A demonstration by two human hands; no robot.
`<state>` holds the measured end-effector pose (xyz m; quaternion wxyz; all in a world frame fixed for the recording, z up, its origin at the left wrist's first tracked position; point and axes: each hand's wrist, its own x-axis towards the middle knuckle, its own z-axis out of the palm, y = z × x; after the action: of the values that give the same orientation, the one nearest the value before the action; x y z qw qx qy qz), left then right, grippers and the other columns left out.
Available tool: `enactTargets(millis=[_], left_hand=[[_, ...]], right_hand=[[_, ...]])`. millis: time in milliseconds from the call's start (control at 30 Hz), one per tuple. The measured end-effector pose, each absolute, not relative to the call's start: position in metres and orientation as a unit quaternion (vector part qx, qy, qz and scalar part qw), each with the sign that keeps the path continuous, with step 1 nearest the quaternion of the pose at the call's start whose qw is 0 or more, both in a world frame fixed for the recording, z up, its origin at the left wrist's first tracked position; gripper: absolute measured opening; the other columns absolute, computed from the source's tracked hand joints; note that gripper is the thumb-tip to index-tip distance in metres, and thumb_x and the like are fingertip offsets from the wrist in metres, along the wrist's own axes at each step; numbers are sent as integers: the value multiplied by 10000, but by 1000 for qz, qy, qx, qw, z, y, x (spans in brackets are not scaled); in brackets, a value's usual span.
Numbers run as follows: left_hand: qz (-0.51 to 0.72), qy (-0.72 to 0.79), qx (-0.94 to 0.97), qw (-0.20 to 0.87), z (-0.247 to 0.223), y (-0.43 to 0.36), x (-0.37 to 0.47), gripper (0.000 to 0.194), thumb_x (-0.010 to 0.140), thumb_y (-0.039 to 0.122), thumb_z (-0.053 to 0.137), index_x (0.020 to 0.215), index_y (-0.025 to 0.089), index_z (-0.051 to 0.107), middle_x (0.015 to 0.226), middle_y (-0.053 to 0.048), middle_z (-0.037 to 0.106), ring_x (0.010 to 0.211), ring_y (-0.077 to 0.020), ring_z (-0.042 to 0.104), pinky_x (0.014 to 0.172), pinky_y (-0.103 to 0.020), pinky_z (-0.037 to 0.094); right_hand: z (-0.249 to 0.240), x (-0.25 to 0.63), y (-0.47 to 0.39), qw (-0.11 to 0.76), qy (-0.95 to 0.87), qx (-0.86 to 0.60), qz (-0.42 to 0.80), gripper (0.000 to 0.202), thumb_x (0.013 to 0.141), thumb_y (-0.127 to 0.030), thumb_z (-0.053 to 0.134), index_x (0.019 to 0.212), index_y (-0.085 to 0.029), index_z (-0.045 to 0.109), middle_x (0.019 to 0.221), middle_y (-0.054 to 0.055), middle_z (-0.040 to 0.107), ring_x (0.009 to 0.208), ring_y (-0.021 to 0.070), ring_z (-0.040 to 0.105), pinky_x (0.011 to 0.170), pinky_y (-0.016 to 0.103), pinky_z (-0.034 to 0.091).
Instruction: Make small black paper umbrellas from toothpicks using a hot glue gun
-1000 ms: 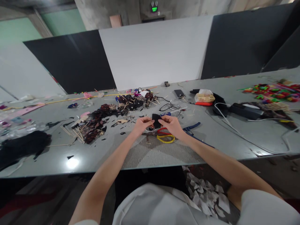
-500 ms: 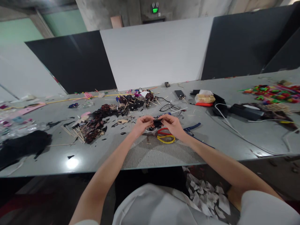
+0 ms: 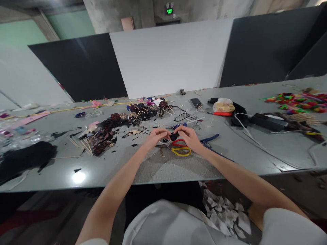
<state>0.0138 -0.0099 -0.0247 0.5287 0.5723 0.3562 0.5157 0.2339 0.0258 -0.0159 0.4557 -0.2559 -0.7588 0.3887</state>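
A small black piece (image 3: 174, 136) is pinched in my right hand (image 3: 187, 134), near the middle of the grey table (image 3: 163, 168). My left hand (image 3: 156, 136) is at its left side with thumb and fingers closed together; whether it grips the piece's edge is too small to tell. Just below the hands lie scissors with one red and one yellow handle (image 3: 182, 151). A white ring (image 3: 165, 141) shows under my left hand. Blue-handled pliers (image 3: 209, 139) rest to the right.
Dark clumps with wooden sticks (image 3: 102, 139) spread to the left. Behind are a phone (image 3: 196, 103) and black cable (image 3: 181, 116). A black case (image 3: 268, 122), white cable (image 3: 251, 136) and colourful bundle (image 3: 296, 101) lie right. Black cloth (image 3: 28, 158) is far left.
The black piece has turned and looks more bunched. My left fingers have moved slightly away from it, and my right fingers have shifted a little.
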Motion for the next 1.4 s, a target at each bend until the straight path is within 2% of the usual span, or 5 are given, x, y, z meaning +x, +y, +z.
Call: enactTargets(millis=[400, 733, 900, 1133, 1400], left_hand=[[529, 403, 552, 503, -26, -6, 22, 484, 615, 414, 974, 955, 164, 738, 762, -39, 745, 668, -163, 681, 709, -311, 537], [423, 406, 595, 550, -37, -5, 24, 395, 689, 500, 923, 738, 133, 785, 715, -96, 754, 648, -165, 672, 687, -304, 516], [482, 432, 544, 534, -39, -1, 22, 382, 676, 496, 923, 746, 143, 795, 715, -84, 753, 631, -161, 660, 678, -304, 520], [635, 413, 428, 493, -32, 5, 11, 327, 670, 429, 923, 690, 153, 749, 725, -54, 723, 690, -145, 652, 715, -286, 521], [676, 403, 367, 496, -32, 8, 8, 301, 651, 360, 940, 701, 151, 728, 737, -40, 717, 687, -125, 656, 734, -283, 531]], right_hand=[[-26, 228, 30, 489, -719, -273, 412, 471, 914, -455, 722, 1293, -202, 604, 899, 14, 698, 845, 191, 660, 787, 323, 500], [-28, 227, 28, 442, -765, -284, 372, 395, 923, -446, 700, 1247, -226, 643, 998, 52, 744, 950, 230, 702, 861, 366, 526], [-22, 231, 33, 457, -780, -308, 296, 283, 972, -436, 606, 1149, -216, 632, 1023, 75, 717, 918, 226, 665, 867, 376, 522], [-10, 255, 43, 121, -955, -204, 179, 251, 911, -442, 706, 1013, -213, 703, 1042, 109, 713, 959, 275, 652, 905, 385, 488], [-18, 251, 45, 50, -965, -220, 134, 290, 908, -452, 745, 1044, -196, 726, 1091, 125, 713, 1016, 306, 671, 947, 393, 487]])
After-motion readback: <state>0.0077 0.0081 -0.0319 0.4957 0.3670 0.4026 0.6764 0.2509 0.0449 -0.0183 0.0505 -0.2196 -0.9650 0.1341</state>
